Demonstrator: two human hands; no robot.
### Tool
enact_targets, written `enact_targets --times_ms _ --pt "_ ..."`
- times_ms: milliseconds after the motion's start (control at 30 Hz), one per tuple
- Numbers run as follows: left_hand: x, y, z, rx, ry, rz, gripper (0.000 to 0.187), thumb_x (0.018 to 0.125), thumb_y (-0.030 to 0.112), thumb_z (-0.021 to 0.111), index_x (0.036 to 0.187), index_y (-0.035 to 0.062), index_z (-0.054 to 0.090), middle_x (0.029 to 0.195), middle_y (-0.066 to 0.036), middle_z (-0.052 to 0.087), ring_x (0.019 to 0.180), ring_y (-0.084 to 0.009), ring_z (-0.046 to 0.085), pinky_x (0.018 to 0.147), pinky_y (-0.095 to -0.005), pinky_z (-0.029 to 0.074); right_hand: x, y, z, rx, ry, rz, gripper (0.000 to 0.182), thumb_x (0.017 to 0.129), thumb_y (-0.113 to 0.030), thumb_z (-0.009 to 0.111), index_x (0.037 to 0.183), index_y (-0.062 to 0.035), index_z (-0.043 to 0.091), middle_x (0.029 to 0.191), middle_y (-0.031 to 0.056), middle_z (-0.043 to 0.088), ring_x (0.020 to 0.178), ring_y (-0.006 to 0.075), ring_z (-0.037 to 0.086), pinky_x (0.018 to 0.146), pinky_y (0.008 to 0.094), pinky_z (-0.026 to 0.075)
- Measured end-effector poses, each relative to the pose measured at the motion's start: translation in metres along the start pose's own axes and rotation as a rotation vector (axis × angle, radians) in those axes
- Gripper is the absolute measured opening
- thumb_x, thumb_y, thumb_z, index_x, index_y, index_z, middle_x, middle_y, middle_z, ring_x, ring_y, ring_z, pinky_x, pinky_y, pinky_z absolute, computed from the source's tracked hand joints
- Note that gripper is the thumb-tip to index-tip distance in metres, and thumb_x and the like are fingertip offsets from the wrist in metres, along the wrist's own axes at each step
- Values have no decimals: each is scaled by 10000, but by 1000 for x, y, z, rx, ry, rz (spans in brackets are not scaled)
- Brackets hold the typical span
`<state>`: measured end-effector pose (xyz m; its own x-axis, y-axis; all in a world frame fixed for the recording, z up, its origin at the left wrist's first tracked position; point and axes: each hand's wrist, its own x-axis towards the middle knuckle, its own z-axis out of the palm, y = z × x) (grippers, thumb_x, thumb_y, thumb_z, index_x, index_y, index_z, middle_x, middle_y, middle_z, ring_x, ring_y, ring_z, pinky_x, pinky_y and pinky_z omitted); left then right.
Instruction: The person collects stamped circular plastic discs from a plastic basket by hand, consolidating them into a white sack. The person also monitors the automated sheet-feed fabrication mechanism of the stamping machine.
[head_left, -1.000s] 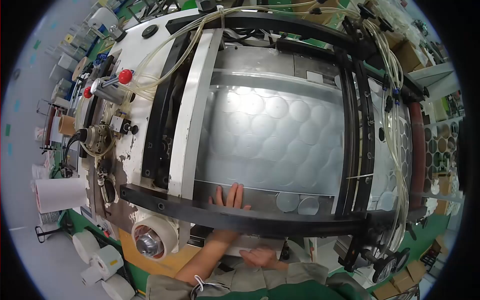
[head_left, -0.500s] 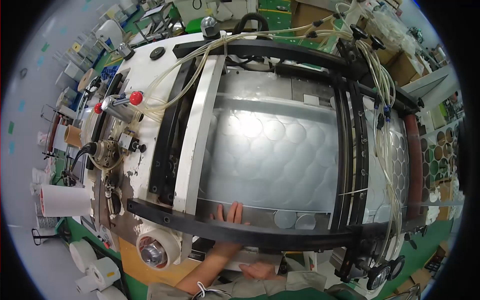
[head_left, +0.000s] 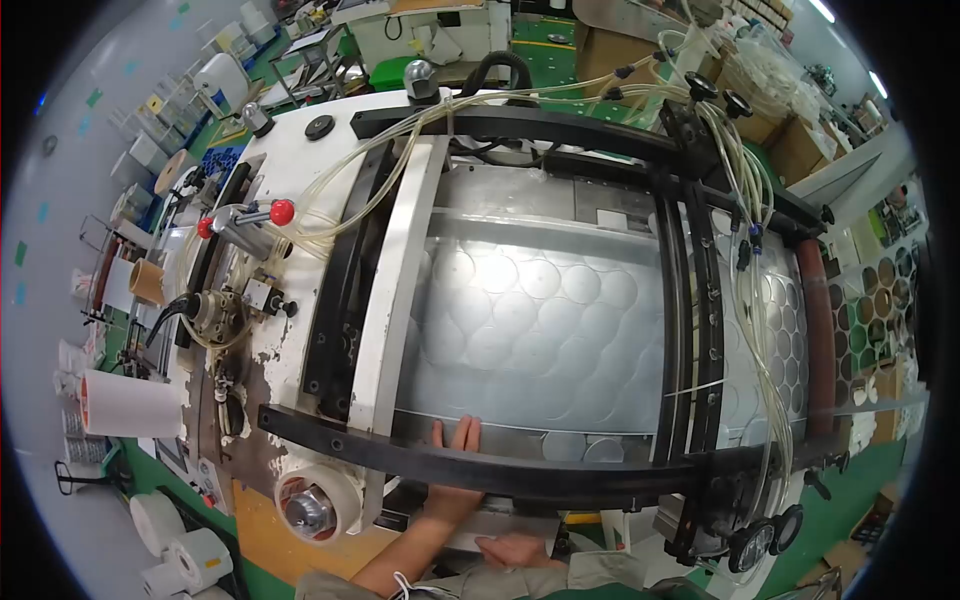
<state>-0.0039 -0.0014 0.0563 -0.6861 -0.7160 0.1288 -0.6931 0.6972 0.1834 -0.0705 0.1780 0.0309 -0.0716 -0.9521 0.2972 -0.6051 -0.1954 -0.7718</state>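
My left hand [head_left: 458,436] reaches under the black front bar [head_left: 480,472] of the machine, its fingers stretched out at the front edge of a shiny translucent sheet [head_left: 530,350]. Round cut outlines show in the sheet. Two pale discs [head_left: 565,446] lie just beyond the sheet's front edge, right of my left hand and partly behind the bar. My right hand [head_left: 515,550] is low, near my waist at the machine's front side, with its fingers curled in and nothing visible in them.
Clear tubes [head_left: 755,300] hang over the machine's right side. A red roller [head_left: 818,330] stands at its right end. Red-knobbed levers [head_left: 282,212] and a white roll [head_left: 130,402] are on the left. A metal-centred wheel [head_left: 308,507] sits at the front left.
The camera view has shifted slightly. My left fingers are a little more spread, with less of them showing above the bar. My right hand keeps nearly the same place.
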Motion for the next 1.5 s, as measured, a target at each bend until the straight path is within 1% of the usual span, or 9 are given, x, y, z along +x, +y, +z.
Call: enact_targets --times_ms 233,533,633,733,833,933,1033,1233,1500 --pt "9 1 -15 -59 109 161 466 826 157 573 1185 -136 529 1241 -215 545 1194 -328 511 1024 -610 331 19 -32 -24 -56 33 15 195 721 -64 703 911 -104 681 568 26 468 495 190 516 466 303 437" --pt "0 1 5 6 42 66 509 866 269 558 1260 -53 531 1323 -193 495 1233 -469 419 1006 -650 300 10 -13 -9 -37 94 37 167 758 -71 694 923 -86 677 581 24 485 503 186 528 473 303 445" --pt "-2 -1 8 -68 74 146 445 814 87 561 1216 -99 526 1266 -247 523 1199 -443 470 1006 -644 318 5 -15 -8 -18 87 -5 193 744 -64 695 935 -81 673 585 18 478 516 184 532 475 304 441" --pt "7 4 -16 -97 113 202 463 824 127 575 1227 -95 523 1270 -237 522 1204 -436 466 1038 -608 307 12 -34 -26 -67 14 42 242 705 -74 711 943 -91 673 643 12 508 590 179 555 520 297 457" --pt "2 3 -11 -85 119 95 518 848 227 595 1261 -74 512 1288 -204 520 1232 -397 454 1085 -548 267 7 -36 -27 -140 11 20 339 647 -118 705 985 -112 677 881 2 593 803 169 576 683 297 490" --pt "4 9 -13 -23 168 154 462 867 207 552 1218 -93 534 1300 -199 519 1230 -338 479 1075 -575 284 -22 -28 -22 -292 -103 -10 480 783 -191 620 1260 -175 573 1191 22 576 1063 183 556 845 390 483" --pt "-1 6 -1 24 171 200 473 876 202 546 1237 -101 507 1318 -162 518 1247 -330 468 1067 -596 274 -30 -18 -37 -315 -522 15 613 923 -192 378 1505 -272 204 1541 47 244 1384 251 326 1076 493 326" --pt "-12 4 2 55 101 -15 529 886 333 543 1339 65 497 1366 -117 489 1313 -405 375 1067 -549 208 -24 -42 -49 -385 -595 21 598 942 -247 319 1513 -268 143 1573 32 185 1438 232 225 1135 480 221" --pt "-17 -1 25 71 -8 -33 611 923 400 487 1423 63 391 1460 -113 388 1307 -355 346 1085 -566 150 -34 -22 -28 -431 -554 7 630 891 -179 403 1497 -205 230 1555 82 228 1403 249 293 1084 496 277"
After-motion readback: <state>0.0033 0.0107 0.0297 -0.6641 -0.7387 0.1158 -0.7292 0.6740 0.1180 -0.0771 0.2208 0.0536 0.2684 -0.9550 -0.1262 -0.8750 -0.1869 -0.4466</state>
